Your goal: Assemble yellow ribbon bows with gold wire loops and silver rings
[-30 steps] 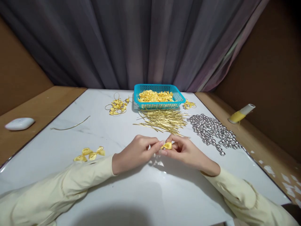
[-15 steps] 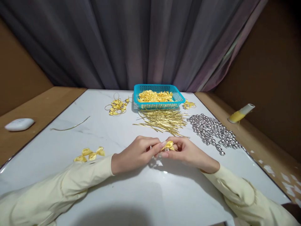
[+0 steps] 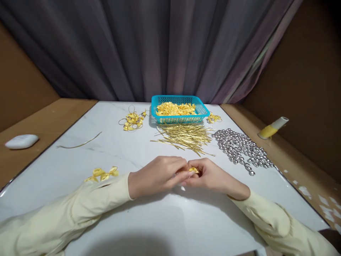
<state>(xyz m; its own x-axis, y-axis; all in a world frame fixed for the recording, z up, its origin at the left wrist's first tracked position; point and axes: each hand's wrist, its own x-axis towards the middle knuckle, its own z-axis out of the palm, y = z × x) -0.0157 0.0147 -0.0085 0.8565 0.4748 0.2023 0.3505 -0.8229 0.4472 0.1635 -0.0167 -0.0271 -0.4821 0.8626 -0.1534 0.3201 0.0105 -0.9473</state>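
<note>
A small yellow ribbon bow (image 3: pixel 194 170) is pinched between my two hands, above the middle of the white table (image 3: pixel 149 220). The fingers of my left hand (image 3: pixel 161 176) are closed on it from the left, thumb reaching across its front. My right hand (image 3: pixel 213 175) grips the bow from the other side with curled fingers. Most of the bow is covered by fingertips, and whatever is fastened to it cannot be made out. Beside my left forearm lie several yellow bows (image 3: pixel 105 173).
A blue basket (image 3: pixel 176 116) of yellow bows stands at the back. Before it lies a heap of gold ties (image 3: pixel 186 138), with silver beads (image 3: pixel 239 147) to the right. Looped bows (image 3: pixel 133 121) lie left; a single tie (image 3: pixel 80 145) sits apart. A yellow thread spool (image 3: pixel 271 129) is far right.
The bow has turned and sunk deeper between my fingers, so less of it shows. My left hand has shifted slightly right, its fingers curling in more. The silver bead beneath the bow is now hidden.
</note>
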